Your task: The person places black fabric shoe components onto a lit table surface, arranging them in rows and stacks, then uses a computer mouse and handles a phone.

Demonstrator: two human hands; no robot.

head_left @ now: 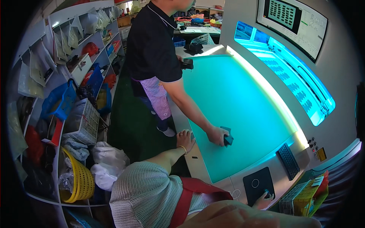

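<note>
Operating the mouse: judged to be the step in hand; the mouse (269,194) is cupped by the right hand (262,201) at the near right side of a black pad (250,190).
Right-hand fingers: curled about the mouse; whether a button is pressed cannot be told.
Left hand (186,140): rested at the table's left edge, fingers loosely bent and slightly apart, nothing seen to be pinched.
Next move: judged to call for a light, steady grip while the wall screen (281,14) is watched.
Co-worker's hand (216,135): closed on a dark piece (227,137) at the turquoise panel (247,95).
Table (199,169): pale, largely covered by that glowing panel; a keyboard (288,161) is set beyond the pad.
Machine window (285,72): lit blue, with dark shapes seen in rows inside.
Room: shelving (78,10) is ranged along the left, hung with clear bags (62,41) and loaded with a blue basket (61,102), a white crate (85,129) and a yellow basket (86,181); a dark green floor (125,125) is seen between.
</note>
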